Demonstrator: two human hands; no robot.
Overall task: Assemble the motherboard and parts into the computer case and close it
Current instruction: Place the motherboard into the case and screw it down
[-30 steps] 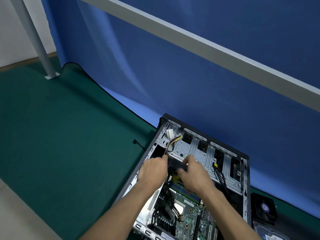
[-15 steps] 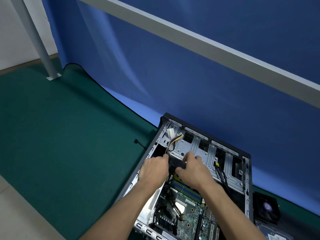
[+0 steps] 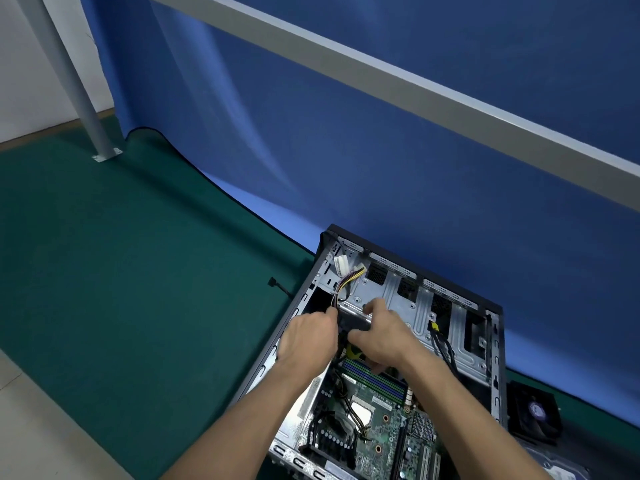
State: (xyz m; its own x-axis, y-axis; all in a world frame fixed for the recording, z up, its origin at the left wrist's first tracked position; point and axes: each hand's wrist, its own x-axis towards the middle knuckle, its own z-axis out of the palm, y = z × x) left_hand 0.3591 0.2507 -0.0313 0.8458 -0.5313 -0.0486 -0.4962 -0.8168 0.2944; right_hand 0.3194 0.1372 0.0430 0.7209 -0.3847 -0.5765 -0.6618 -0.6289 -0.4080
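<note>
Presently, the case (image 3: 491, 344) lies open on its side on the green mat (image 3: 138, 289), its far edge against the blue backdrop (image 3: 381, 168), with the board (image 3: 384, 410) already seated in its floor. Both hands are held inside the case near the drive cage (image 3: 426, 313), above the memory slots (image 3: 374, 372). A dark block (image 3: 356, 322), apparently a connector or small drive, is gripped between them: the left hand (image 3: 308, 336) is curled at its left end, beside the wire bundle (image 3: 346, 282), and the right hand (image 3: 381, 336) is closed over its top and right end, thumb toward the left. What exactly is pinched under the fingers cannot be told, since the hands cover it. The block is judged light and rigid; it should be held by its hard body, never pulled by the wires, which are soft and will kink or tear out at the crimp. The white plug (image 3: 340, 263) at the end of the bundle rests loose on the cage. The board is judged fragile and should be touched only at its edges; pressure on the slots or the socket (image 3: 360, 412) is to be avoided. The sheet-metal cage is stiff, with edges likely sharp, so knuckles should be kept clear. A fan (image 3: 535, 415) lies on the mat just beside the case at the right, and a black cable end (image 3: 275, 283) lies on the mat at the left, apart from the case.
</note>
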